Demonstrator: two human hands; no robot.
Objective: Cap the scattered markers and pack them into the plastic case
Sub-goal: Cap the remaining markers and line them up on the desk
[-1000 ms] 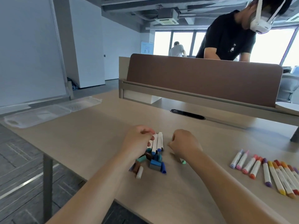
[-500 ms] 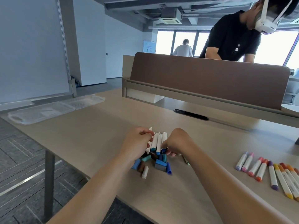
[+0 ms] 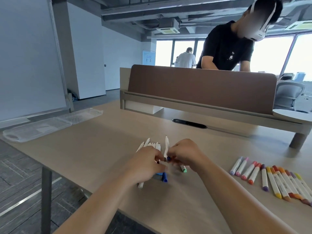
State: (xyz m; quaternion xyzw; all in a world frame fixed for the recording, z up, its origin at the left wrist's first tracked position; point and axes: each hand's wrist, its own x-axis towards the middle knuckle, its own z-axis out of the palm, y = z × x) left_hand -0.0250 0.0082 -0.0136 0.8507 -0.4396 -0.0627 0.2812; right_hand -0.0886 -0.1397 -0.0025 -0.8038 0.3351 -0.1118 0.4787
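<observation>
A heap of white uncapped markers (image 3: 152, 145) and loose caps lies at the middle of the wooden desk (image 3: 104, 149). My right hand (image 3: 184, 153) pinches one white marker (image 3: 166, 146), lifted with its tip pointing away, a dark blue end by my fingers. My left hand (image 3: 146, 165) curls over the heap with its fingertips meeting the right hand's; what it holds is hidden. A blue cap (image 3: 164, 177) and a green-ended marker (image 3: 183, 168) lie under my hands. The clear plastic case (image 3: 36, 130) lies open at the desk's far left corner.
A row of capped markers (image 3: 270, 179) in purple, pink, red, orange and yellow lies at the right. A brown divider panel (image 3: 200, 86) bounds the desk's far side, with a person in black behind it. A black cable slot (image 3: 190, 123) sits before the panel.
My right hand has picked one white marker out of the heap and raised it. Both hands have come together over the heap.
</observation>
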